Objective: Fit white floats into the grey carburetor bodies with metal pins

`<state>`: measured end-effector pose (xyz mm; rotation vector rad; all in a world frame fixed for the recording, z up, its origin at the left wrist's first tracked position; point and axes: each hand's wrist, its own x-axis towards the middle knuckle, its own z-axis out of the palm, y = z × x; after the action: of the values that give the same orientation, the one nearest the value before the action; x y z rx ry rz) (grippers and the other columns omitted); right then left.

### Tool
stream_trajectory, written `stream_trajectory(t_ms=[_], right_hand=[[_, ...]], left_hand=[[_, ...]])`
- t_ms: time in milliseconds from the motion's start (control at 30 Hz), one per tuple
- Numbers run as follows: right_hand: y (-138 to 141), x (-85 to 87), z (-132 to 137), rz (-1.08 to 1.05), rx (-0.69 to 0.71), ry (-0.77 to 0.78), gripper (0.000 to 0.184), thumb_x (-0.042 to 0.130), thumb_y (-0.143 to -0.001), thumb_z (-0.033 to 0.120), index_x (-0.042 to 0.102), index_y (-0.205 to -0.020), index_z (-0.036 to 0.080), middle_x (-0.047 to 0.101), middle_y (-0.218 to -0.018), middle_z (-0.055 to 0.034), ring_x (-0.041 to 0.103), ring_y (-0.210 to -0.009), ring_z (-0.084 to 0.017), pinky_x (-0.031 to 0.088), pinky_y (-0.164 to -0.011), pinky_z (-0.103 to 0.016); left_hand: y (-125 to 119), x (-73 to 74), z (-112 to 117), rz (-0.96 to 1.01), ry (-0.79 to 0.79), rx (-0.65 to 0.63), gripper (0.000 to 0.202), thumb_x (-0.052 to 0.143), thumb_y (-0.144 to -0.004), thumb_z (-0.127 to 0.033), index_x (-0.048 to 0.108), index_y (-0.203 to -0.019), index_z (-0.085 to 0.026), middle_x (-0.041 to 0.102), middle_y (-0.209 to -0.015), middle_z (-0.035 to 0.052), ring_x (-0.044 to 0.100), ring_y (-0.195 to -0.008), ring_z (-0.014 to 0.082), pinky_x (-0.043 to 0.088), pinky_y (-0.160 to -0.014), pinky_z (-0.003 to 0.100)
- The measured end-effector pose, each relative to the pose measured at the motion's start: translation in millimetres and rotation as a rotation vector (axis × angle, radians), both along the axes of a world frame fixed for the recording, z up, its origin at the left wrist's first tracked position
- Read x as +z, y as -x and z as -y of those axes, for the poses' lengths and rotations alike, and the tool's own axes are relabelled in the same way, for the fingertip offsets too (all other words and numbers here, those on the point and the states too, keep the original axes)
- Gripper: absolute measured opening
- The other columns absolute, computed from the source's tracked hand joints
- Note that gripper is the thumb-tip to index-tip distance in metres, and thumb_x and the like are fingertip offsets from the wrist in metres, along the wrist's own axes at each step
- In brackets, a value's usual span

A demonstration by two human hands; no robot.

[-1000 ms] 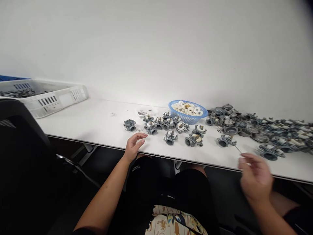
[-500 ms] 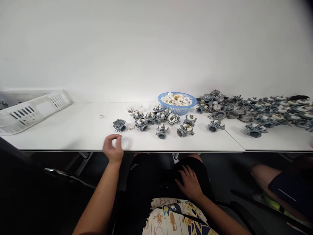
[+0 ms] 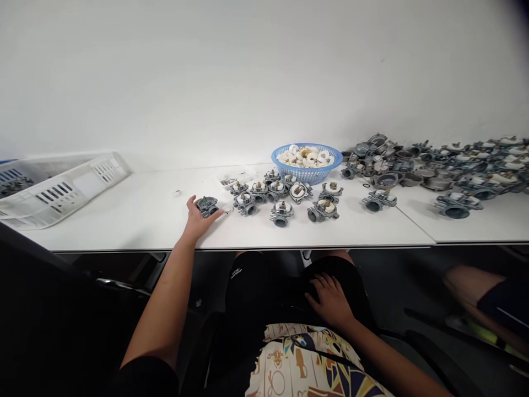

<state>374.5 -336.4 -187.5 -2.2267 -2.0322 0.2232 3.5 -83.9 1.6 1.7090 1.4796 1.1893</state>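
My left hand [image 3: 197,221] is at the leftmost carburetor body [image 3: 207,205], fingers on its left side and thumb along its front right. The carburetor rests on the white table, and the hand hides part of it. Just right of my thumb lies a small white float [image 3: 227,209]. My right hand [image 3: 330,298] lies flat on my thigh with its fingers spread, holding nothing. Several grey carburetors with white floats and brass parts stand in a group, one of them [image 3: 281,214] near the front.
Behind the group are a blue basket [image 3: 306,175] of white floats and a small white tray [image 3: 243,175] of little parts. A white slotted crate [image 3: 70,190] is at left. Many carburetor parts [image 3: 384,181] are heaped at right, where a person's leg [image 3: 471,284] shows below the table.
My left hand has moved from the table's front edge up and forward onto the leftmost carburetor. My right hand stays on my thigh. The view has shifted slightly.
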Motion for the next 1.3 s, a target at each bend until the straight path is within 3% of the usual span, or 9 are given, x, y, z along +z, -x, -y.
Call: stream_trajectory(t_ms=[167,400,600,667,767,900,1033,1167,1300], right_hand=[[2,4.4,0,-0.039,0.007,-0.002,0.044,0.052,-0.094,0.042,0.067,-0.126,0.017,0.061,-0.140,-0.0131,0.044,-0.140,-0.034,0.022,-0.122,-0.055],[0,17.2,1,-0.122,0.029,0.089,0.045,0.054,-0.094,0.042,0.065,-0.129,0.017,0.060,-0.143,-0.0117,0.043,-0.142,-0.032,0.018,-0.125,-0.053],[-3,21.0,4,-0.143,0.055,0.108,0.044,0.057,-0.093,0.041,0.066,-0.128,0.017,0.059,-0.143,-0.0120,0.043,-0.142,-0.031,0.019,-0.125,-0.052],[-1,21.6,6,-0.128,0.053,0.089,0.042,0.056,-0.093,0.040,0.066,-0.128,0.017,0.059,-0.143,-0.0117,0.044,-0.141,-0.031,0.018,-0.125,-0.052],[4,22.3,9,-0.120,0.047,0.062,0.039,0.054,-0.094,0.037,0.068,-0.126,0.019,0.060,-0.141,-0.0103,0.044,-0.141,-0.030,0.017,-0.126,-0.051],[8,19.2,13,-0.119,0.058,0.069,0.039,0.055,-0.094,0.038,0.068,-0.125,0.019,0.061,-0.141,-0.0108,0.044,-0.141,-0.031,0.016,-0.127,-0.052],[12,10.5,8,-0.145,0.107,0.110,0.041,0.057,-0.092,0.040,0.069,-0.125,0.018,0.063,-0.138,-0.0122,0.046,-0.139,-0.033,0.015,-0.126,-0.056],[16,5.9,0,-0.156,0.087,0.139,0.043,0.056,-0.092,0.038,0.068,-0.128,0.018,0.063,-0.137,-0.0132,0.047,-0.138,-0.035,0.016,-0.127,-0.057],[13,8.6,-2,-0.188,0.052,0.179,0.042,0.053,-0.094,0.036,0.067,-0.131,0.021,0.062,-0.140,-0.0115,0.047,-0.140,-0.034,0.017,-0.127,-0.056]], left_hand=[[-1,7.6,-10,-0.101,0.044,0.069,0.082,0.087,-0.062,-0.057,0.052,-0.128,-0.024,0.064,-0.129,0.0155,0.063,-0.119,0.0341,0.047,-0.105,0.053],[-4,14.5,14,0.041,0.090,-0.256,0.081,0.092,-0.058,-0.048,0.058,-0.126,-0.023,0.068,-0.123,0.0116,0.066,-0.115,0.0305,0.051,-0.105,0.047],[3,6.0,7,0.079,0.063,-0.343,0.094,0.092,-0.056,-0.048,0.051,-0.138,-0.026,0.060,-0.139,0.0137,0.059,-0.128,0.0339,0.044,-0.111,0.052],[8,1.6,-1,0.193,0.013,-0.316,0.092,0.086,-0.062,-0.058,0.047,-0.140,-0.027,0.053,-0.148,0.0156,0.051,-0.137,0.0345,0.042,-0.112,0.052],[15,0.3,-17,0.425,0.008,-0.199,0.071,0.054,-0.080,-0.077,0.050,-0.130,-0.026,0.054,-0.148,0.0164,0.051,-0.137,0.0316,0.047,-0.106,0.051],[17,11.0,-45,0.465,-0.088,-0.003,0.054,0.067,-0.080,-0.061,0.055,-0.118,-0.023,0.064,-0.134,0.0133,0.062,-0.121,0.0279,0.051,-0.100,0.048],[-2,31.5,-83,0.222,-0.213,0.049,0.047,0.070,-0.079,-0.051,0.062,-0.115,-0.022,0.069,-0.119,0.0104,0.065,-0.113,0.0301,0.050,-0.102,0.054],[-32,50.8,-127,-0.191,-0.346,-0.056,0.049,0.072,-0.077,-0.048,0.068,-0.120,-0.024,0.066,-0.131,0.0127,0.056,-0.127,0.0384,0.040,-0.112,0.061],[-64,61.2,-173,-0.770,-0.190,-0.202,0.046,0.059,-0.081,-0.042,0.070,-0.122,-0.024,0.067,-0.132,0.0132,0.058,-0.126,0.0394,0.049,-0.104,0.055]])
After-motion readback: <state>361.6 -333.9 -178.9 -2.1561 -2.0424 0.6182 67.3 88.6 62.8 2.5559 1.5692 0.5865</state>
